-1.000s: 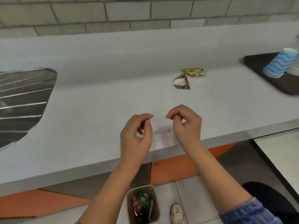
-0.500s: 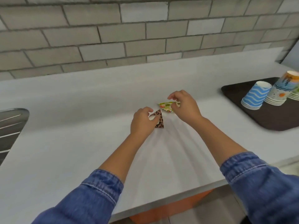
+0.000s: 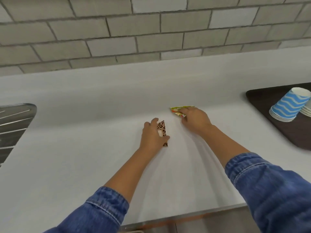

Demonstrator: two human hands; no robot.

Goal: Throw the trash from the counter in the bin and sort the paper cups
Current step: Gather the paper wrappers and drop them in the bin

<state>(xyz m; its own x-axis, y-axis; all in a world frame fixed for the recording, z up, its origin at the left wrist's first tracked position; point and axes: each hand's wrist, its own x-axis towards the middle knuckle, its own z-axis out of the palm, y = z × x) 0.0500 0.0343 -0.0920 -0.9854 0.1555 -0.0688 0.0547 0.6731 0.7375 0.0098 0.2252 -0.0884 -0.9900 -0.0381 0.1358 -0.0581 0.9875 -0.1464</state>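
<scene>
On the pale tabletop (image 3: 84,148), a dark tray (image 3: 262,105) sits at 3 o'clock, carrying a tipped stack of blue wavy paper cups (image 3: 286,106) with a white stack (image 3: 307,110) just behind it; a steel sink drainer (image 3: 15,125) lies at 9 o'clock, and nothing stands between the hands and the trash. The left hand (image 3: 153,137) has its grip closed around a leopard-print wrapper (image 3: 162,127) near centre. The right hand (image 3: 195,119), at 1 o'clock from it, pinches a green wrapper (image 3: 178,109) under its fingertips. Compared with half a second ago, the two hands and their wrappers have drawn apart.
</scene>
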